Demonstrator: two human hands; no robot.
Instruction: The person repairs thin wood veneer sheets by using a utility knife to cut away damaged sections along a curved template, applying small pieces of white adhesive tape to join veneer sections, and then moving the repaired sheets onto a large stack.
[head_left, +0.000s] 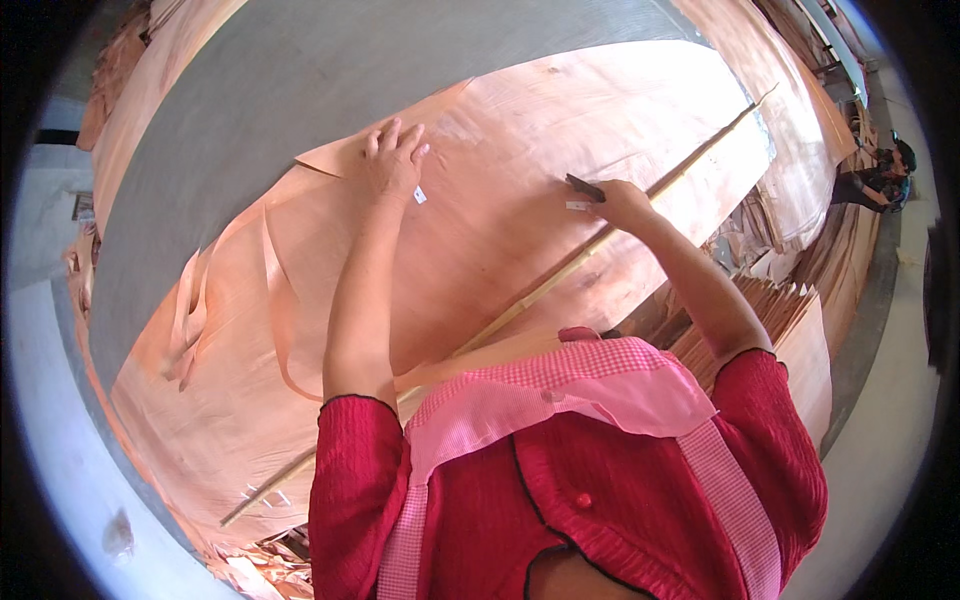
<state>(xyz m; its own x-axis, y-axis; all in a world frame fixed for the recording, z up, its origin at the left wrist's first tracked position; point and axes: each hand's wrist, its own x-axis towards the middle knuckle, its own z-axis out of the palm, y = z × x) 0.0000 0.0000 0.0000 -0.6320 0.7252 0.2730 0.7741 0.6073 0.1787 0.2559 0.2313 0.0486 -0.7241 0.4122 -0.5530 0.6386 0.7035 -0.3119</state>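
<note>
A broad, thin sheet of pinkish-brown wood veneer [500, 130] spreads out in front of me. My left hand [395, 160] lies on it with fingers apart, close to its far left edge. On the right, my right hand [622, 207] is closed around a short dark tool [585, 188] that points left over the sheet; its exact kind I cannot make out. A long, thin bamboo stick [560, 272] lies slantwise across the veneer, passing just under my right wrist. Small white tags show beside both hands.
Loose, curling veneer strips [275, 262] lie on the left. Beyond the sheet is a grey surface [300, 75]. Stacked veneer sheets [800, 325] stand at the right, and scraps [270, 570] lie at the lower left. Another person [875, 185] is at the far right.
</note>
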